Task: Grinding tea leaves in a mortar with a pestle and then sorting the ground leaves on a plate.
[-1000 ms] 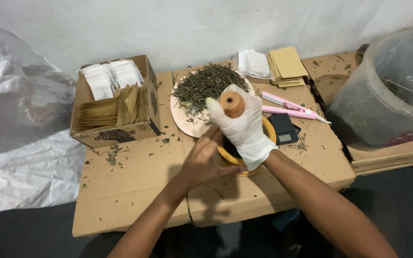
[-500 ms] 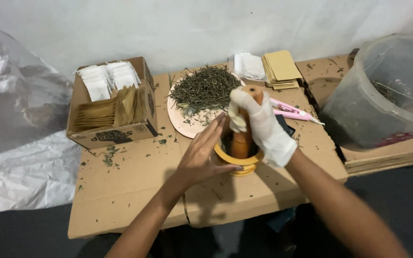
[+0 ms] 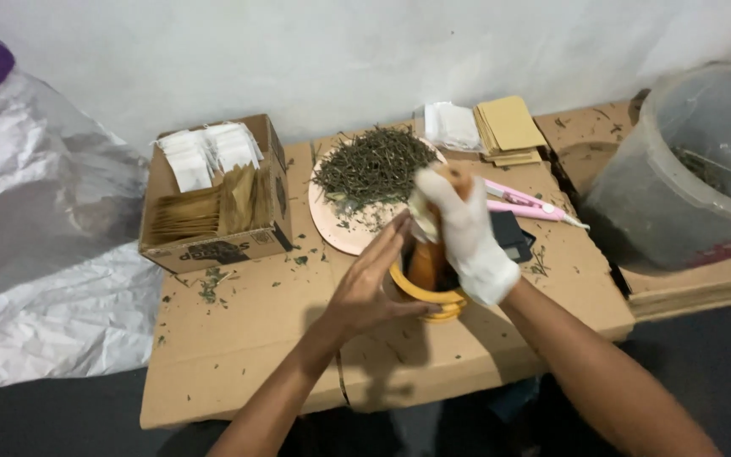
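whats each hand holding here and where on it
The gloved right hand grips the orange pestle around its upper end. The bare left hand steadies the yellow mortar, fingers against its left side.

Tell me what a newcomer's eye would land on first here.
At the centre, the gloved right hand grips an orange pestle standing in a yellow mortar, while the bare left hand steadies the mortar's side. Just behind them, a pink plate carries a heap of dried green leaves. To the left, an open cardboard box holds white and brown sachets.
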